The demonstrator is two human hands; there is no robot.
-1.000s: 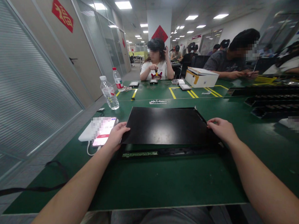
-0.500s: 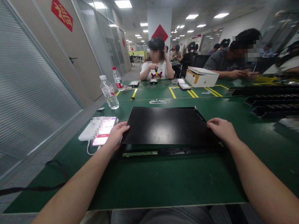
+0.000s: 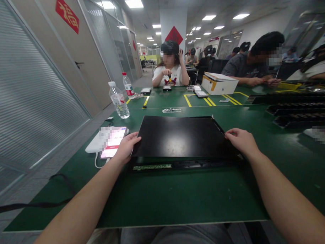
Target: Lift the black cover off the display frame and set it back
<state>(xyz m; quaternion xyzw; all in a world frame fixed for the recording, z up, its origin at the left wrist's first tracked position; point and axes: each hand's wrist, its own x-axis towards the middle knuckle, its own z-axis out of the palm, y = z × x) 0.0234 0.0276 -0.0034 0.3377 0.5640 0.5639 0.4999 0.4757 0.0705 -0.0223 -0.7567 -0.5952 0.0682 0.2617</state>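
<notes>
A glossy black screen panel [image 3: 176, 135] lies slightly askew over a thin black frame [image 3: 203, 164], whose near strip and right edge show past it. A narrow green circuit board [image 3: 152, 167] is visible in the frame's near strip. My left hand [image 3: 127, 146] grips the panel's left edge, thumb on top and fingers beneath. At the right side my right hand [image 3: 241, 140] is closed, its thumb and fingers pinching the frame's rim beside the panel. Its fingertips are partly hidden. Most of the frame is covered by the panel.
Left of the panel lie a lit phone [image 3: 114, 143] and a white cabled device [image 3: 95, 142]. Water bottles [image 3: 119, 102] stand behind them. Small scraps [image 3: 171, 110] lie beyond the panel, and black strips [image 3: 298, 112] at right. Co-workers sit across the green table [image 3: 181, 199] near a white box [image 3: 220, 85].
</notes>
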